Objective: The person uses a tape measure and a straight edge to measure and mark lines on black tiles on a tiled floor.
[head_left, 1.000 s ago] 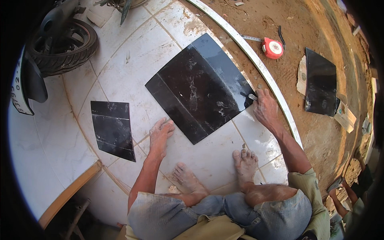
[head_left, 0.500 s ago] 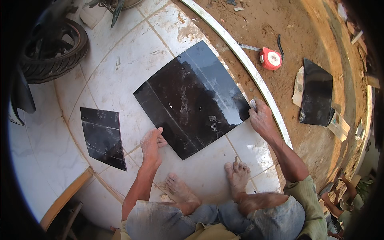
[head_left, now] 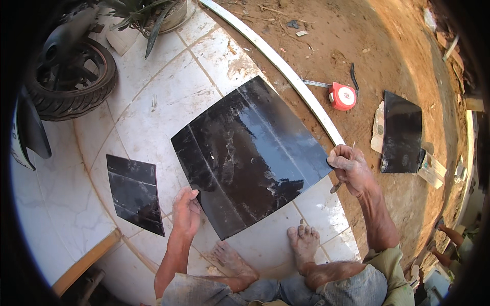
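Note:
A large glossy black tile (head_left: 245, 153), dusty and streaked, is held by its left and right edges over white floor tiles. My left hand (head_left: 186, 209) grips its lower-left edge, thumb on top. My right hand (head_left: 349, 171) is closed on the right corner and also holds a thin tool (head_left: 335, 186), whose tip pokes out below the fingers; its kind is unclear. A smaller black tile (head_left: 132, 194) lies to the left. Another dark piece (head_left: 400, 132) rests on pale scraps on the dirt at right. A red tape measure (head_left: 342, 97), partly extended, lies above it.
A motorbike wheel (head_left: 71, 79) stands upper left, near a potted plant (head_left: 163, 15). A long white strip (head_left: 275, 61) runs along the dirt's edge. A wooden edge (head_left: 87, 257) crosses the lower left. My bare feet (head_left: 303, 245) are below the tile; another person's legs (head_left: 451, 239) show at far right.
Both hands and the large tile have shifted down in the picture, along with the whole scene. The tile's right corner has come rightward, and my left thumb now overlaps its edge.

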Motion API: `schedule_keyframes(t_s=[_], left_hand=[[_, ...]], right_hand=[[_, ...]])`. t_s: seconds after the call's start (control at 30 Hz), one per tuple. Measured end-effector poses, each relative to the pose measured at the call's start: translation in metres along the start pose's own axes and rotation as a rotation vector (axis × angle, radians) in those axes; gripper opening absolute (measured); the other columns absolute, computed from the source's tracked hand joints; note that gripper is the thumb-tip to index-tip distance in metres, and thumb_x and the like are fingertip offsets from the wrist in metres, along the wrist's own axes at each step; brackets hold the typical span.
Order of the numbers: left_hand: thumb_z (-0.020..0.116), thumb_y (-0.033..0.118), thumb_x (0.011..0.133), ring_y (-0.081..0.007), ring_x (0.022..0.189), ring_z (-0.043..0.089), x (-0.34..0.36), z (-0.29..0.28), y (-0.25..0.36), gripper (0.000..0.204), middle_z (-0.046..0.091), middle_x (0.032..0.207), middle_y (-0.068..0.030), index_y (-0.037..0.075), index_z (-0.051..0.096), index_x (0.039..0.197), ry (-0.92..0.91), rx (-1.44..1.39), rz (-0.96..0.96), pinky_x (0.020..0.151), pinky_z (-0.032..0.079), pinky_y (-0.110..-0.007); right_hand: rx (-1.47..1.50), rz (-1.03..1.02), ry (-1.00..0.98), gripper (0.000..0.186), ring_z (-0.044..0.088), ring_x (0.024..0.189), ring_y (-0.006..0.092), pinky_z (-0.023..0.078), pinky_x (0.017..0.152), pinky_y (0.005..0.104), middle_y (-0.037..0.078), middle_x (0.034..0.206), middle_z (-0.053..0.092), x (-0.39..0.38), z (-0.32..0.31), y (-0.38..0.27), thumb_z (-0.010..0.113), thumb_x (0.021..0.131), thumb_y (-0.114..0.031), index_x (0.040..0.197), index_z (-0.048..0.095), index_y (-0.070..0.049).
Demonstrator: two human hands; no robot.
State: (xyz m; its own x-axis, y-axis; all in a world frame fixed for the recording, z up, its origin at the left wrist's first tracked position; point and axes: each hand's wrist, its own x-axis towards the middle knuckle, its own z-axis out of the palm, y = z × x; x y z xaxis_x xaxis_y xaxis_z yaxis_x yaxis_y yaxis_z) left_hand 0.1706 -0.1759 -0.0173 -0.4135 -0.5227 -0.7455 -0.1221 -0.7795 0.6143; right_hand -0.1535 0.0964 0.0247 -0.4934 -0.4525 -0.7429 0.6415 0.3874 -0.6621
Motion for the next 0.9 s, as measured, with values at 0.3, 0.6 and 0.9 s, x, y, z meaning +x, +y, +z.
schedule_keyframes(t_s=[0.3, 0.6, 0.9], left_hand=[[0.061, 0.011, 0.089, -0.0207, 0.104, 0.062, 0.017, 0.014, -0.015, 0.021, 0.064, 0.109, -0.0074, 0.004, 0.057, 0.109, 0.1, -0.16, -0.017, 0.1, 0.047, -0.038], [0.062, 0.038, 0.091, -0.025, 0.13, 0.046, 0.0, 0.036, -0.009, 0.057, 0.05, 0.14, -0.0147, 0.002, 0.052, 0.135, 0.433, -0.082, -0.035, 0.111, 0.035, -0.047], [0.059, 0.036, 0.094, -0.0224, 0.114, 0.058, -0.058, 0.031, 0.005, 0.049, 0.061, 0.126, -0.0136, 0.002, 0.057, 0.129, 0.418, -0.164, 0.071, 0.101, 0.045, -0.041]], right_hand=[[0.015, 0.004, -0.069, 0.015, 0.032, 0.047, 0.0021, 0.022, 0.043, 0.0201, -0.006, 0.068, 0.05, 0.009, 0.01, 0.024, 0.068, 0.084, -0.009, 0.097, 0.064, -0.003], [-0.155, -0.076, -0.196, 0.033, 0.035, 0.054, 0.0027, 0.028, 0.049, 0.0219, -0.008, 0.071, 0.046, 0.011, 0.009, 0.039, 0.064, 0.085, -0.01, 0.115, 0.065, 0.004], [-0.306, -0.187, -0.282, 0.03, 0.03, 0.047, 0.0005, 0.021, 0.043, 0.0197, -0.01, 0.065, 0.047, 0.005, 0.026, 0.037, 0.055, 0.09, -0.009, 0.116, 0.067, 0.002]])
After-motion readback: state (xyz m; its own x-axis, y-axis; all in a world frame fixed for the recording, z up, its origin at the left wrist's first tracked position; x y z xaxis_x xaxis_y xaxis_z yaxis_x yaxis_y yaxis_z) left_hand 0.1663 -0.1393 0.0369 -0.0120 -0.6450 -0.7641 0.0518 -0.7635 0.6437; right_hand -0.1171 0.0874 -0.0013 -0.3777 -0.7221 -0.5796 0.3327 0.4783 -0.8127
